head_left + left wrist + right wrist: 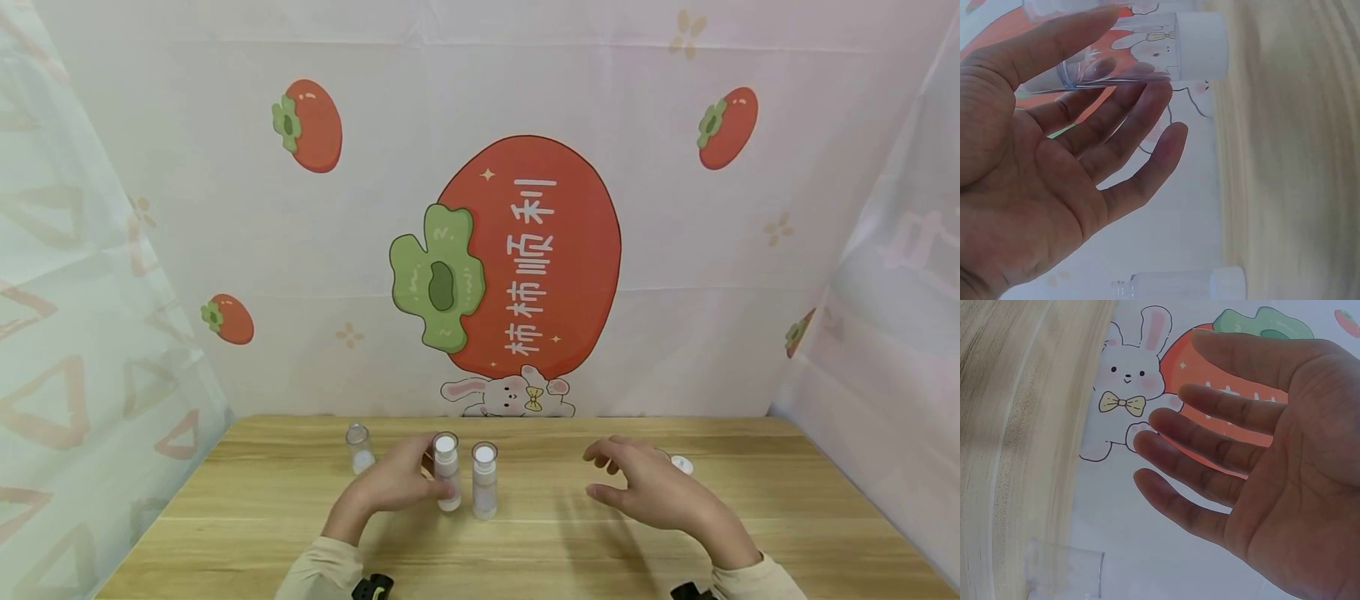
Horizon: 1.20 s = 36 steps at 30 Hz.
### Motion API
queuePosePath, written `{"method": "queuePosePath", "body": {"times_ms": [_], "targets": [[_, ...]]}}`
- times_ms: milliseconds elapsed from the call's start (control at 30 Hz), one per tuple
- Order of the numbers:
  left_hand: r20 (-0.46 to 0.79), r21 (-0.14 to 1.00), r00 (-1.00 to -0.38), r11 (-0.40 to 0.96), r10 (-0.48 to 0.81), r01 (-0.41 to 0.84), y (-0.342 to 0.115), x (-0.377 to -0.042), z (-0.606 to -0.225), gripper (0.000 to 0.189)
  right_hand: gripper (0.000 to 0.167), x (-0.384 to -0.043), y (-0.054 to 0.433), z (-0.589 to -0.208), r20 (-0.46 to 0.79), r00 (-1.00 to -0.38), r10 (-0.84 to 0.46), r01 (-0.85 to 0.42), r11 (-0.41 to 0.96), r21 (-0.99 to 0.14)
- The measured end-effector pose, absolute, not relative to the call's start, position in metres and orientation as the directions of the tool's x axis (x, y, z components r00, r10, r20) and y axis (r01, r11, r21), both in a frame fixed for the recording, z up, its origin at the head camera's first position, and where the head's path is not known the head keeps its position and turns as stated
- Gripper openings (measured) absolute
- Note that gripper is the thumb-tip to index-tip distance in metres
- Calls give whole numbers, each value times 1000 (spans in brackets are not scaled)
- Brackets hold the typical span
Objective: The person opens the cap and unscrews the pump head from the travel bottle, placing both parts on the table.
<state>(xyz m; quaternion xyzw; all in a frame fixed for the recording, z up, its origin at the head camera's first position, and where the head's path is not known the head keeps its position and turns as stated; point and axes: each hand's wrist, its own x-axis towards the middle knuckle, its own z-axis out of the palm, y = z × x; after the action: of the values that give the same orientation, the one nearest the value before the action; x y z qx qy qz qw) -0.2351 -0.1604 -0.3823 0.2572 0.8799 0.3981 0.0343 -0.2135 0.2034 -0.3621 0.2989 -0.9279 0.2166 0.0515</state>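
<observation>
My left hand (pixel 405 475) holds an upright clear bottle (pixel 447 475), thumb on the near side and fingers behind. The left wrist view shows its clear wall and white base (pixel 1204 47) between the thumb and curved fingertips. Just right of it stands a similar clear bottle (pixel 484 492) with a white top inside a clear rim. Over the right part of the table hangs my right hand (pixel 648 487), fingers relaxed and apart, with nothing in its palm (pixel 1297 512). Beside it lies a small white round piece (pixel 682 464), partly covered by the hand.
An open-necked clear bottle (pixel 360 450) with a white base stands left of my left hand. A clear cup-like cover (pixel 1066 569) is on the table past my right hand's little finger. The wooden table (pixel 525 567) meets a printed cloth backdrop (pixel 675 333) behind.
</observation>
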Motion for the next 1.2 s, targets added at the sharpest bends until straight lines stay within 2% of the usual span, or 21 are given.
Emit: {"method": "queuePosePath", "body": {"times_ms": [467, 733, 967, 1200], "targets": [[209, 774, -908, 506, 364, 381, -161, -232, -367, 36, 31, -213, 203, -362, 237, -806, -543, -592, 722, -358], [297, 784, -925, 493, 236, 377, -155, -223, -352, 31, 31, -212, 202, -361, 238, -805, -544, -593, 723, -355], [371, 810, -924, 455, 90, 369, -150, -217, -341, 29, 31, -212, 200, -360, 244, -798, -551, -603, 721, -341], [422, 804, -905, 440, 50, 399, -145, -214, -336, 33, 30, -210, 199, -359, 247, -796, -552, -605, 722, -335]]}}
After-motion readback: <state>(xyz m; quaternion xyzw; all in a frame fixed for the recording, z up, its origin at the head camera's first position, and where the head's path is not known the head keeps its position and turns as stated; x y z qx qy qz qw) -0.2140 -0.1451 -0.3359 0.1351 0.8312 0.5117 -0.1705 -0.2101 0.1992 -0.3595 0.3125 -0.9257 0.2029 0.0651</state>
